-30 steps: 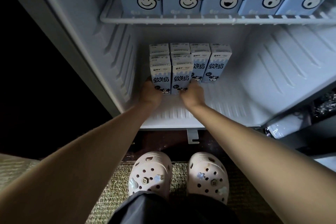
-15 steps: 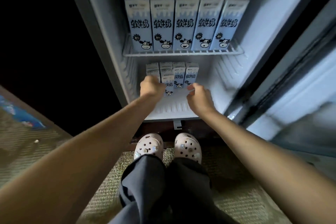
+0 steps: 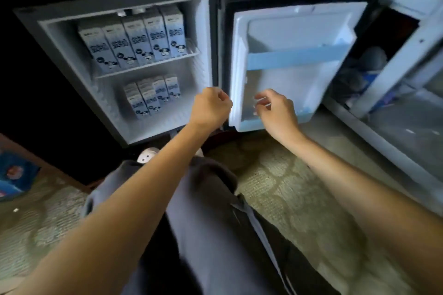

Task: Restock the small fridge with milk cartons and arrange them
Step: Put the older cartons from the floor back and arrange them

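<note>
Left hand [image 3: 211, 106] fisted, right hand [image 3: 275, 112] loosely curled, before open fridge door [image 3: 299, 31].

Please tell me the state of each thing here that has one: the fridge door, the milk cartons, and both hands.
fridge door: swung wide open to the right.
upper cartons: five, upright in a row on the wire shelf.
lower cartons: upright, grouped toward the left of the fridge floor.
left hand: fingers curled, holds nothing.
right hand: fingers loosely curled, holds nothing.
</note>
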